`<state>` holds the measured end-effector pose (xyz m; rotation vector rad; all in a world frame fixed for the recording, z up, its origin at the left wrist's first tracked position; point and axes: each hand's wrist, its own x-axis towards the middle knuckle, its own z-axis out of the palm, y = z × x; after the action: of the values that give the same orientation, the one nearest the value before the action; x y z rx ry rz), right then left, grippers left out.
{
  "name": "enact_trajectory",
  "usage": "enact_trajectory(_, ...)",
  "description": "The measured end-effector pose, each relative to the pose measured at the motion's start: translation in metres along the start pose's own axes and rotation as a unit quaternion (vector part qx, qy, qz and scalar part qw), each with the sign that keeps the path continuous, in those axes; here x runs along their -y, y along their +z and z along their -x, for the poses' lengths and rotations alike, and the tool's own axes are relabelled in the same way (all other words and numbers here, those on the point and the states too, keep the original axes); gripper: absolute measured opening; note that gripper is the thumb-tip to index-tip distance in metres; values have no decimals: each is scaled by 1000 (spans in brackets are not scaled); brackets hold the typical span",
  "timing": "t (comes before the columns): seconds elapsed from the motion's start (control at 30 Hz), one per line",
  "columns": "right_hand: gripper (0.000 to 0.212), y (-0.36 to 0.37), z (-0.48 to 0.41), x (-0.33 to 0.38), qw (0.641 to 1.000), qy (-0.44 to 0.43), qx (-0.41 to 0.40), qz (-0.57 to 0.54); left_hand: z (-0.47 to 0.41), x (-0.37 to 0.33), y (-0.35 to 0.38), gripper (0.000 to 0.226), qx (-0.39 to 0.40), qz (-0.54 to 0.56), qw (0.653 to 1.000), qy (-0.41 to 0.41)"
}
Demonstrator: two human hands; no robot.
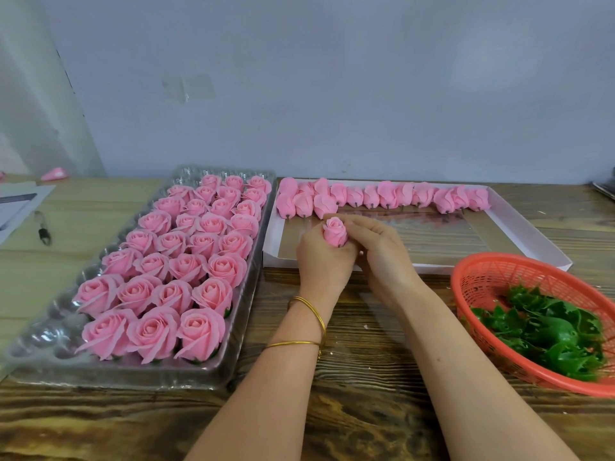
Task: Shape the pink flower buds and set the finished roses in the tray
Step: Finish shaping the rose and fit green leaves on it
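Bare forearms reach out over the wooden table point(366, 387), the left one wearing two thin gold bangles point(311, 314) at the wrist. Both hands meet on one pink bud point(335, 231), held upright between them. The left hand point(324, 261) grips the bud's base with curled fingers, and the right hand point(382, 252) closes in from the other side, its fingers wrapped round the back of the petals. Left of the hands lies a clear plastic tray point(45, 344), its pockets mostly filled with finished roses point(173, 261) in neat rows, while those along its left side hold none. Just beyond the hands sits a shallow white box point(532, 236), with a row of unshaped buds point(386, 196) lying along its far side. Right of the right hand stands a red mesh basket point(482, 277) holding green plastic calyxes point(549, 331). Far off to the left, a stray bud point(55, 174) lies near the wall beside some paper point(16, 207).
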<state>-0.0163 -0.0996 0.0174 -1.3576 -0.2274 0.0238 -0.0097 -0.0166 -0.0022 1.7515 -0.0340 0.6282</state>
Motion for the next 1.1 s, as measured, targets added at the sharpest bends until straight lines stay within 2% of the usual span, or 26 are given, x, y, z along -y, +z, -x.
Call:
enact_trajectory(0.3, 33, 0, -2, -3, 999, -4, -15, 34, 0, 2, 1, 14, 4, -14, 1000, 0)
enact_trajectory(0.43, 24, -2, -3, -2, 999, -2, -34, 9, 1, 1, 1, 19, 11, 15, 1000, -6)
enact_trajectory(0.6, 13, -1, -1, -3, 1000, -5, -16, -6, -1, 3, 1, 3, 4, 16, 999, -40)
enact_trajectory(0.8, 15, -1, -1, -2, 1000, 0, -23, 14, 0, 3, 0, 8, 4, 30, 998, -50)
enact_trajectory(0.93, 16, -1, -3, 0, 999, 12, -37, -11, -1, 2, 0, 26, 16, 41, 998, -47)
enact_trajectory(1.1, 20, 0, -2, -1, 999, 5, -36, -5, 2, 2, 1, 15, 25, 23, 999, -30)
